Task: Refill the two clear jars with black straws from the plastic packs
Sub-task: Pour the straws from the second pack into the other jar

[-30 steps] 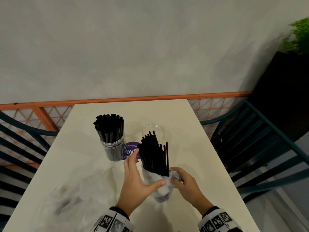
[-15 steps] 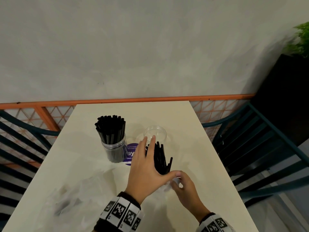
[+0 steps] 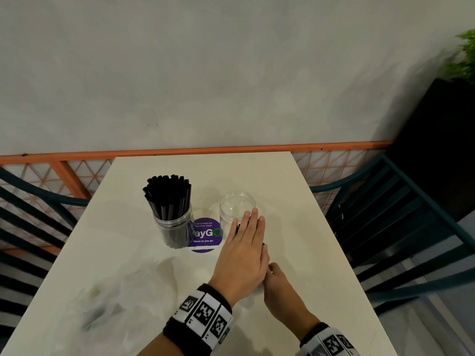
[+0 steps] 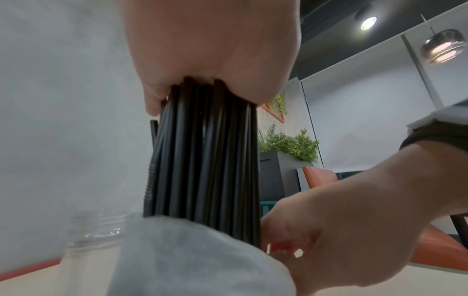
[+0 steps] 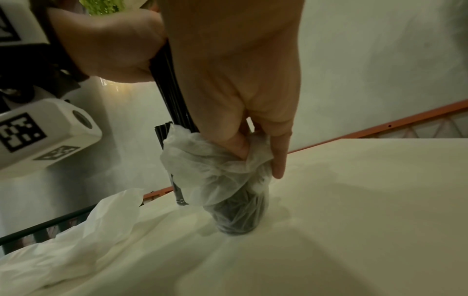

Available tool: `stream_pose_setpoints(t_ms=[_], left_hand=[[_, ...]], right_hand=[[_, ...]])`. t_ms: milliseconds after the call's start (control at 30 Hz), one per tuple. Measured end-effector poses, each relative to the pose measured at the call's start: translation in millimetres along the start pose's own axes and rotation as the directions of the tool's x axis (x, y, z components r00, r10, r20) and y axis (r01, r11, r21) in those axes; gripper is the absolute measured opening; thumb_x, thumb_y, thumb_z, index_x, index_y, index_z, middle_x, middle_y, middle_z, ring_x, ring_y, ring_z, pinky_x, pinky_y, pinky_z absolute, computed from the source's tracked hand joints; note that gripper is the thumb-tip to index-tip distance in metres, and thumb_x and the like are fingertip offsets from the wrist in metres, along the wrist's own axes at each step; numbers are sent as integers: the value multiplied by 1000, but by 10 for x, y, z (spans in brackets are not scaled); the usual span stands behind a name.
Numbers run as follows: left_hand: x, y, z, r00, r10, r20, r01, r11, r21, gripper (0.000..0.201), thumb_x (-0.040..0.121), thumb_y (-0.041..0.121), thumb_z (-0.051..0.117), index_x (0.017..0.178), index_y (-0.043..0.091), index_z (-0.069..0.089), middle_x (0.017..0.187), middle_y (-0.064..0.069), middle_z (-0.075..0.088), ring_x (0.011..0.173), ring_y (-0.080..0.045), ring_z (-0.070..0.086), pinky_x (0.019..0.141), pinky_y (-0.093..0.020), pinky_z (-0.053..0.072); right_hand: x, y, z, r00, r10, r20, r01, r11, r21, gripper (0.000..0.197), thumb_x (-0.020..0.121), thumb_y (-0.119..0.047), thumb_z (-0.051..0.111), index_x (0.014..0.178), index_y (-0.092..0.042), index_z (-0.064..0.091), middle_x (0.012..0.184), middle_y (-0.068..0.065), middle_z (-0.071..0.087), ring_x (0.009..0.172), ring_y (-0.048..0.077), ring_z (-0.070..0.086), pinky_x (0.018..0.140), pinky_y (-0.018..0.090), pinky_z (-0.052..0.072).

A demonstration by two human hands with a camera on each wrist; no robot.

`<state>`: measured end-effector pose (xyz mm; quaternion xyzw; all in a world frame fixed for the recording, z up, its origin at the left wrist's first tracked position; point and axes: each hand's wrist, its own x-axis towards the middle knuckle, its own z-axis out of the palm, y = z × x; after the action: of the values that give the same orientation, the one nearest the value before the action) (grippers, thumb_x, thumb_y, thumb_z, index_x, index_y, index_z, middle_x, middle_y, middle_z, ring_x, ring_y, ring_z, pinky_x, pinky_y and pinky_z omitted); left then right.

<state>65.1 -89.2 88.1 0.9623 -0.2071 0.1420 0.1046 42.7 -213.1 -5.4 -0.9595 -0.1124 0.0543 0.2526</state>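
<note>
1. straws [image 4: 202,160]: i see a black bundle standing upright at lower centre of the head view, almost fully hidden under the left hand [image 3: 244,255]. left wrist view shows it best, centre frame, tops butted against the palm.
2. left hand: laid flat on the straw tops, fingers straight and together, pointing toward the top of the frame. pressing down, not wrapped round anything.
3. plastic pack [image 5: 228,180]: crumpled down around the lower part of the bundle, bottom end on the table [image 3: 295,227]. right wrist view, centre frame. one straw sits outside the wrap on its left side.
4. right hand [image 3: 280,286]: just right of and below the left hand in the head view. in the right wrist view its fingers [image 5: 235,144] are pinching the bunched plastic at the top of the pack, so it's gripping the pack.
5. empty clear jar [image 3: 237,209]: upright, centre of the head view, directly above the left fingertips in frame. i can't tell if the fingertips touch it.
6. filled jar [image 3: 173,222]: left of centre, packed with black straws, well apart from both hands.
7. purple round sticker [image 3: 205,235]: on the table between the two jars, reads "clean as you go".
8. loose plastic [image 3: 108,299]: crumpled clear sheet at lower left of the head view, also lower left in the right wrist view.
9. surroundings: teal slatted chairs at left and right edges, orange rail along the far table edge, grey wall above, plant at upper right.
</note>
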Motion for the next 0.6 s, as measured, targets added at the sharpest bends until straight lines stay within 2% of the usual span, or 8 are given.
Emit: stream_pose_setpoints(t_ms=[100,200,333,400,433,500,533,600], left_hand=[[12,-67,-25,999,34,42,-34,999,20,49,85,29,32,120,8,59,127,-9,61,121,-20,54,108,-34,30],[21,-132,-59,999,22,44,-21,1000,-8,46,86,30,33,119,13,61,122,-5,65,117,-17,57,101,-35,42],[-5,-108,-67,999,17,30,-14,995,-97,45,90,39,35,129,22,50,132,-7,56,126,-25,48,107,-40,30],[-12,-62,-66,999,17,51,-11,992,-124,47,89,44,36,131,27,47,138,-6,51,131,-28,43,108,-42,23],[-12,-53,-62,998,17,56,-10,992,-125,46,88,43,37,130,28,48,138,-5,51,131,-27,43,108,-42,22],[-4,-57,-62,999,23,48,-16,989,-146,41,88,36,37,125,29,53,133,-2,56,127,-25,48,106,-40,27],[3,-71,-64,999,24,32,-18,985,-171,39,89,33,37,123,29,55,131,0,57,125,-24,50,105,-40,30],[8,-115,-70,1000,18,-7,-19,974,-227,37,89,30,38,121,28,56,129,1,59,123,-24,52,104,-40,33]], right_hand=[[45,48,35,999,8,52,-8,1000,2,45,94,-4,39,138,-11,33,106,8,46,82,16,38,73,16,33],[79,92,-17,997,13,75,-22,992,123,33,95,-9,40,127,-13,46,102,6,49,86,15,39,71,8,32],[84,103,-113,993,24,118,-57,958,280,19,93,-7,42,106,-16,53,96,-6,56,86,11,52,73,9,39],[64,98,-126,986,56,157,-104,942,320,16,95,-11,40,106,-20,48,92,-11,56,79,7,56,76,19,46],[56,99,-125,983,82,166,-137,926,352,17,96,-12,41,109,-19,49,92,-10,57,81,14,60,75,25,50],[52,89,-134,967,183,177,-248,838,486,16,95,-10,42,103,-17,53,91,-2,59,85,33,62,70,37,54],[44,77,-137,957,230,180,-292,769,569,16,95,-7,43,98,-16,56,91,4,60,82,36,61,65,40,53],[20,81,-142,942,295,163,-321,641,697,20,94,-5,47,91,-19,60,97,14,62,78,30,59,65,37,51]])
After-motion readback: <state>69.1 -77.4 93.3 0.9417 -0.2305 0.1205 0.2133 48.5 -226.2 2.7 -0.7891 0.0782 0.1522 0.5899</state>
